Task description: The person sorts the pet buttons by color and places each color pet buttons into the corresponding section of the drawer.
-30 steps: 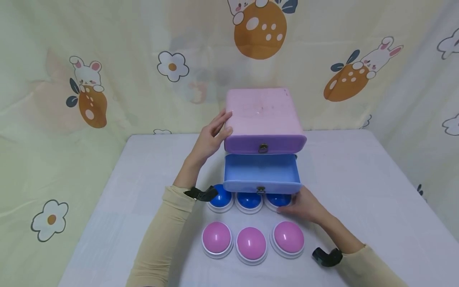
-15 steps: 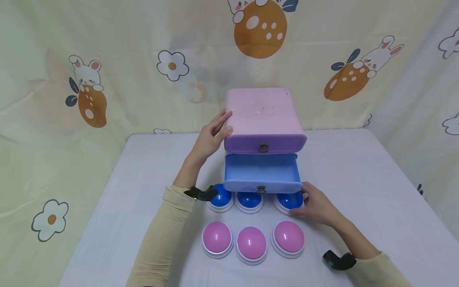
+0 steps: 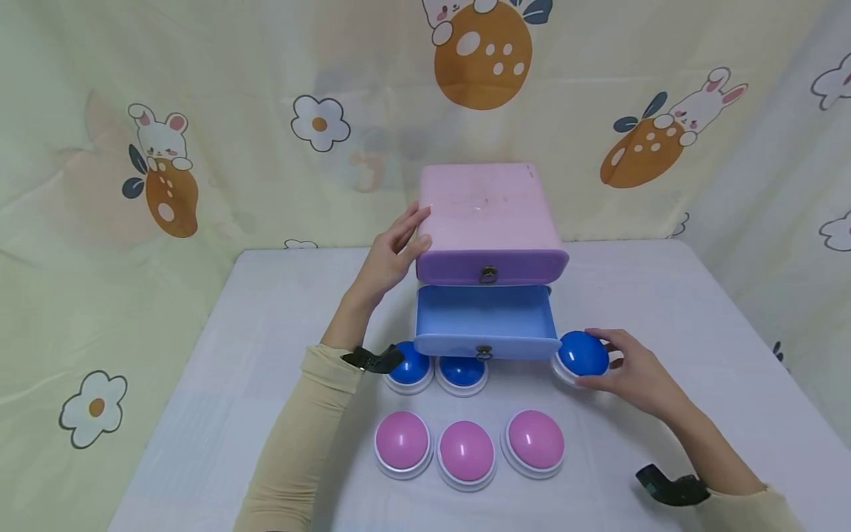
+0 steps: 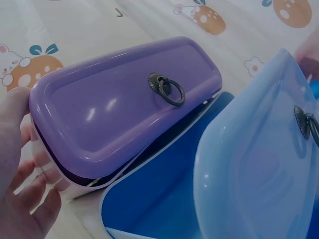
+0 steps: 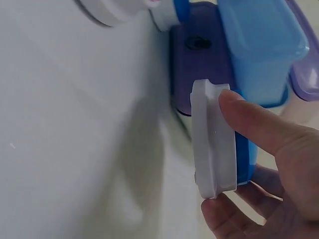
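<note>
In the head view, taking the blue drawer as the dial's centre, the left hand lies at ten o'clock, its fingers unclenched and resting against the side of the pink cabinet. The drawer is pulled out below the purple drawer. At four o'clock the right hand pinches the rim of a blue button, dome up and slightly tilted, just beside the drawer's corner. Two other blue-domed buttons stand at seven and eight o'clock, partly covered by the drawer front; three pink-domed buttons stand beyond at five, six and seven on the white table. In the left wrist view, from the frame's centre, the thumb touches the purple drawer's corner at nine o'clock, the fingers lie along the cabinet's side, and the blue drawer gapes at three. In the right wrist view the thumb and fingers grip the held button's white base from opposite edges at about four o'clock, its dome toward the palm; a bottom purple drawer shows at one o'clock and the blue drawer at two.
</note>
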Demonstrator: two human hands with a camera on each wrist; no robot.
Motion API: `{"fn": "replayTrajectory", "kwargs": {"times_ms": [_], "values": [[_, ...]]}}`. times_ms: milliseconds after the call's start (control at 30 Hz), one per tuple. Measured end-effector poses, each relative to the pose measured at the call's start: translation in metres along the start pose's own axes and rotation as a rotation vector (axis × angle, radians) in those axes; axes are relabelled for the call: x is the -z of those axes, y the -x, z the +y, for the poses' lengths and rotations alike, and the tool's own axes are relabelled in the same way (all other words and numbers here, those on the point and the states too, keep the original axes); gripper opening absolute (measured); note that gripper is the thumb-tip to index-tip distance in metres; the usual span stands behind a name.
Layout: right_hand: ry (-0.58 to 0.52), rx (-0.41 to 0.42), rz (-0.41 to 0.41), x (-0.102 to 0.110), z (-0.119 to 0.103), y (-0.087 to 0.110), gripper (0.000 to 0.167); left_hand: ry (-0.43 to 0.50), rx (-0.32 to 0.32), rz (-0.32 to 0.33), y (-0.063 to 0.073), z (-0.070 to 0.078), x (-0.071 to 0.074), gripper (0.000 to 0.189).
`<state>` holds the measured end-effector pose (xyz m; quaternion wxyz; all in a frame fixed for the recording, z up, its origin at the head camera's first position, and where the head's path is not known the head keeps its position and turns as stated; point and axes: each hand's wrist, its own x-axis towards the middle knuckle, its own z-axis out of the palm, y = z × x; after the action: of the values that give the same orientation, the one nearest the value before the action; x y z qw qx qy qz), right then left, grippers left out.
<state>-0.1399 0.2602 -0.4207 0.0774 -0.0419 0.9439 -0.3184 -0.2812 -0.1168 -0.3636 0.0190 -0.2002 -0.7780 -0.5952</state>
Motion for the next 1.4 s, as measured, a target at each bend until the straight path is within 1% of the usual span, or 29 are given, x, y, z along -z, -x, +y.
{"fn": "replayTrajectory", "kwargs": {"times_ms": [167,300,467,700,900,1033,1067,1267,1300,1400], "values": [[-0.008,-0.050,0.027,0.024,-0.008,0.009,0.098,-0.004,-0.003,-0.005,0.000,0.001,0.000,0.051],[-0.043,-0.079,0.032,0.039,-0.020,0.013,0.102,-0.006,0.002,-0.001,0.000,0.002,0.000,0.051],[-0.081,-0.051,0.045,0.048,-0.041,0.017,0.097,-0.008,0.012,0.002,-0.001,0.001,0.000,0.051],[-0.094,0.024,0.045,0.046,-0.075,0.018,0.091,-0.010,0.015,-0.002,-0.001,0.001,-0.001,0.052],[-0.066,0.064,0.020,0.043,-0.095,0.009,0.085,-0.012,0.014,-0.002,-0.001,0.000,0.000,0.051],[-0.048,0.075,-0.011,0.041,-0.103,0.001,0.083,-0.006,0.007,-0.004,-0.001,-0.002,-0.001,0.051],[-0.044,0.076,-0.018,0.040,-0.105,-0.002,0.083,-0.004,0.011,-0.008,0.001,0.003,0.000,0.051],[-0.021,0.083,-0.055,0.036,-0.113,-0.015,0.084,-0.007,0.009,-0.010,0.001,0.003,0.000,0.051],[-0.017,0.086,-0.063,0.035,-0.114,-0.018,0.085,-0.009,0.005,-0.005,0.000,-0.002,0.000,0.051],[-0.001,0.103,-0.078,0.029,-0.116,-0.024,0.085,-0.012,0.010,0.002,0.000,-0.001,0.000,0.051]]}}
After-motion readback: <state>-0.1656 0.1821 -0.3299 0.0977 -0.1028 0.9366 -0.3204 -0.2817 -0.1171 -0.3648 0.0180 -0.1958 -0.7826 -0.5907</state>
